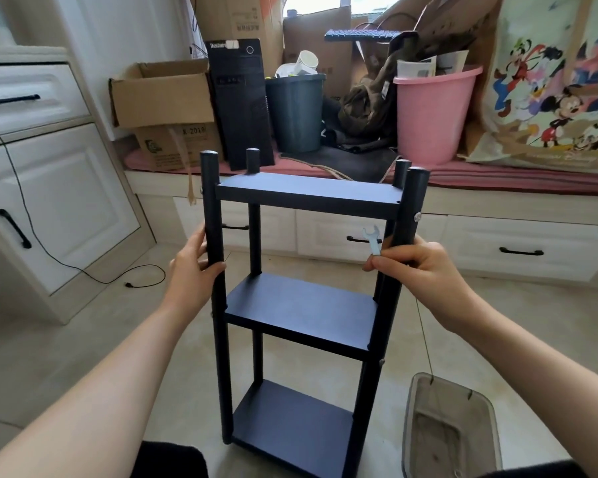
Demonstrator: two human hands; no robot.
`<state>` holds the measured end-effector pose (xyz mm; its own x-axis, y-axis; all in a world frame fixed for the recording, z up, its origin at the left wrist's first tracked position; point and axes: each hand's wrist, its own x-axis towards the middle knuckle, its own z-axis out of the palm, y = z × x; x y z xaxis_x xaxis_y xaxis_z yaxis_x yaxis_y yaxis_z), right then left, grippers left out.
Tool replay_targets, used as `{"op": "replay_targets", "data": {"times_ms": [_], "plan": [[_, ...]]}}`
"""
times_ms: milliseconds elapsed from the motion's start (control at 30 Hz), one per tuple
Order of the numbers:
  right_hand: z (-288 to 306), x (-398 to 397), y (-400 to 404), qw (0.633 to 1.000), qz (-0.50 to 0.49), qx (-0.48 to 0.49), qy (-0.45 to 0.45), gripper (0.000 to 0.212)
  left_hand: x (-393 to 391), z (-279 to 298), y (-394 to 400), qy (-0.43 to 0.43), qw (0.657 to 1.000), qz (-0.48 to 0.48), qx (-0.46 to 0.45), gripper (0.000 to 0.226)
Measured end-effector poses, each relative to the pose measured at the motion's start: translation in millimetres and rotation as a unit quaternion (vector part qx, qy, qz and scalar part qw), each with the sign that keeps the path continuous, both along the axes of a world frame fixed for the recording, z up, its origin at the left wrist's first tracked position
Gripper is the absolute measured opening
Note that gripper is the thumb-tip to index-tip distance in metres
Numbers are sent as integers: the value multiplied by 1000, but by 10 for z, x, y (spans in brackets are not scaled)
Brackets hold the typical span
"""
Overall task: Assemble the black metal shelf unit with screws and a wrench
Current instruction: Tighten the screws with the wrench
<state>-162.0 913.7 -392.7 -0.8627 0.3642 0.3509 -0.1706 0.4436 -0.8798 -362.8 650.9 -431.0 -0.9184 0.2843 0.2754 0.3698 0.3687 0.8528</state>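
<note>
The black metal shelf unit stands upright on the floor in front of me, with three shelves between four round posts. My left hand grips the near left post just below the top shelf. My right hand holds the near right post at the same height and pinches a small silver wrench, whose open jaw points up. A silver screw head shows on the right post by the top shelf. Another screw sits lower on that post.
A clear plastic tub sits on the floor at the right of the shelf. Behind is a window bench with a pink bucket, a dark bin, a computer tower and cardboard boxes. White cabinets and a black cable lie left.
</note>
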Motion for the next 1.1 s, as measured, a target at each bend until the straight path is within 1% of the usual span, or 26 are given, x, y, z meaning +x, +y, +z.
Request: {"op": "replay_targets", "data": {"times_ms": [67,133,167,200,300,367,400,467,533,567,633,667,733,833,933,1100], "plan": [[19,10,-24,1000,-2,-1,2,22,16,0,53,15,1000,12,-21,84],[34,6,-60,1000,-13,-4,-3,22,93,53,139,36,997,36,-49,91],[40,-4,-80,1000,-22,-5,-6,23,145,100,191,43,997,50,-46,95],[45,-17,-101,999,-30,-6,-9,23,209,160,247,42,997,63,-16,97],[81,-64,-171,999,-42,-3,-12,21,474,313,426,38,987,71,140,93],[117,-97,-222,999,-40,0,-5,17,703,339,548,42,984,21,171,83],[133,-115,-250,999,-36,0,0,15,802,327,612,20,986,-17,163,75],[161,-156,-310,999,-33,3,7,14,960,248,726,-81,984,-108,113,63],[185,-204,-367,999,-39,12,9,14,1082,145,817,-176,963,-199,37,57],[200,-225,-395,999,-44,14,12,14,1130,93,850,-197,952,-234,0,56],[242,-262,-445,998,-52,17,24,15,1221,16,894,-210,937,-276,-35,51],[265,-277,-469,998,-54,19,31,15,1264,-4,906,-208,937,-278,-36,47],[314,-312,-519,997,-54,25,42,15,1338,-10,931,-191,949,-249,-21,32],[370,-359,-575,997,-49,17,65,15,1424,30,961,-174,962,-208,36,14],[414,-392,-604,996,-46,12,76,14,1437,69,939,-178,956,-216,89,12],[477,-412,-542,996,-6,-4,92,18,1354,95,856,-176,952,-224,110,17]]}}
